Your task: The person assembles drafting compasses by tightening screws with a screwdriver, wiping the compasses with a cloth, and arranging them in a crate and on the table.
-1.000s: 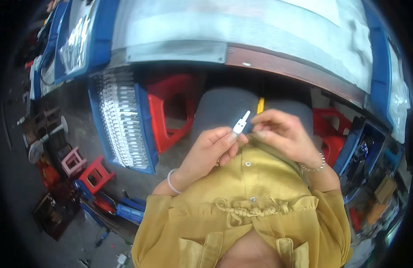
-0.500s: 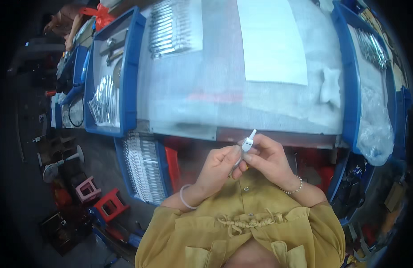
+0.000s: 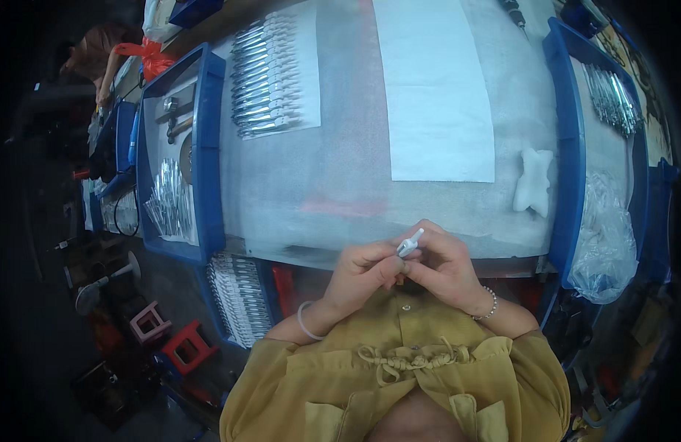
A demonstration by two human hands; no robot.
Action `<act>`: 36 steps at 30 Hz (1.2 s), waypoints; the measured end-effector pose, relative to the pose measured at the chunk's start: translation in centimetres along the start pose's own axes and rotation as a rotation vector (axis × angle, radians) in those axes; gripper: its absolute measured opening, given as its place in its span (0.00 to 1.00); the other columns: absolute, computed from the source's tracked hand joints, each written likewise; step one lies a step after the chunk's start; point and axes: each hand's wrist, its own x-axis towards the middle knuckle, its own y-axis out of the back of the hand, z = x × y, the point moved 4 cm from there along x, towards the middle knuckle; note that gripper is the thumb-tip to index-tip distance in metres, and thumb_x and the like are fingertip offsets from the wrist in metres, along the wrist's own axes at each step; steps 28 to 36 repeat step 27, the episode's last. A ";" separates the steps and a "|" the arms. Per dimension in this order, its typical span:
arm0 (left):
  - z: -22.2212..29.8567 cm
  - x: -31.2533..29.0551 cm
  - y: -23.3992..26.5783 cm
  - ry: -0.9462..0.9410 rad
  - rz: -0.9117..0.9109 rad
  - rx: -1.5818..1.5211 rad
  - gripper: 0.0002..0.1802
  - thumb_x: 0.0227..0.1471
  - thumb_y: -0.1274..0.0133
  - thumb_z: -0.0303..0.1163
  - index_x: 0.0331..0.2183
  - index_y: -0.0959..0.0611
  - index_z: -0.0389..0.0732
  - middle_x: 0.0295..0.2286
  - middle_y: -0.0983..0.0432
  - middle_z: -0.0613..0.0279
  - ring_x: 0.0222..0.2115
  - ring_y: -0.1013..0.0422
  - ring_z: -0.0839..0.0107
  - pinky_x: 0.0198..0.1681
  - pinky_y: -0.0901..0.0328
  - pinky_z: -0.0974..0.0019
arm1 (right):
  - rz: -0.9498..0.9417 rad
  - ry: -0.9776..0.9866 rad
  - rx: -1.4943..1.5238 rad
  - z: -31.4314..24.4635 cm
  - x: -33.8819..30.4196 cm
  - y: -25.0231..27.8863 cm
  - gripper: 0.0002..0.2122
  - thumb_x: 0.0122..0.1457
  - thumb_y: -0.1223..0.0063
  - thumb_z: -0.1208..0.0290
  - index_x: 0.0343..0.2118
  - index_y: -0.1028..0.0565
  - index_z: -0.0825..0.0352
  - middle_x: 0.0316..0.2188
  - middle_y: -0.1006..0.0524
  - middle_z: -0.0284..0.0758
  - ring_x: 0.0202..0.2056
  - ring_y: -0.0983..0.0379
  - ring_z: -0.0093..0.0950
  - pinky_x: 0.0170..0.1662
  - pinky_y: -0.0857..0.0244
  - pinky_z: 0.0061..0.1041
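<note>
Just in front of the table's near edge, my left hand (image 3: 361,274) and my right hand (image 3: 448,274) meet, fingers closed around a small white part with a narrow tip (image 3: 409,245). Its tip points up and to the right; my fingers cover its lower end. Far left on the table, slim silver parts with white ends (image 3: 265,81) lie side by side in a row on white paper. A blank white sheet (image 3: 438,103) is spread at the middle. Toward the right lies a white notched foam-like piece (image 3: 533,181).
At the left, a blue tray (image 3: 209,147) holds a hammer (image 3: 174,127) and thin metal pieces (image 3: 171,202). Below it, another blue bin contains stacked silver parts (image 3: 239,302). The right blue tray (image 3: 569,147) carries metal pieces and a clear plastic bag (image 3: 606,250). A person (image 3: 97,59) is at far left.
The table and trays sit lower in the picture as the view has shifted. Between my fingers, the white part has tilted further to the right. Both hands keep their hold.
</note>
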 end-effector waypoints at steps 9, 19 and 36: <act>0.0 -0.5 -0.1 -0.176 0.020 0.180 0.14 0.55 0.49 0.22 0.44 0.20 0.31 0.30 0.25 0.65 0.23 0.36 0.83 0.27 0.40 0.79 | 0.013 -0.033 -0.131 -0.8 -0.9 -0.4 0.18 0.52 0.43 0.81 0.48 0.27 0.68 0.36 0.30 0.32 0.30 0.32 0.17 0.32 0.36 0.16; -0.6 -6.2 2.8 -0.199 0.124 0.495 0.46 0.47 0.48 0.19 0.64 0.51 0.40 0.29 0.25 0.56 0.31 0.26 0.68 0.37 0.34 0.67 | -0.439 0.705 -1.304 -3.6 -1.0 -9.4 0.18 0.42 0.46 0.76 0.40 0.25 0.70 0.43 0.25 0.43 0.31 0.29 0.30 0.31 0.34 0.26; -5.0 -15.8 8.7 -0.129 0.208 0.475 0.52 0.44 0.46 0.23 0.64 0.58 0.41 0.28 0.23 0.44 0.32 0.25 0.50 0.40 0.33 0.58 | -1.057 0.711 -1.467 2.0 -1.0 -21.0 0.08 0.41 0.46 0.73 0.27 0.28 0.67 0.28 0.29 0.36 0.28 0.33 0.28 0.30 0.39 0.27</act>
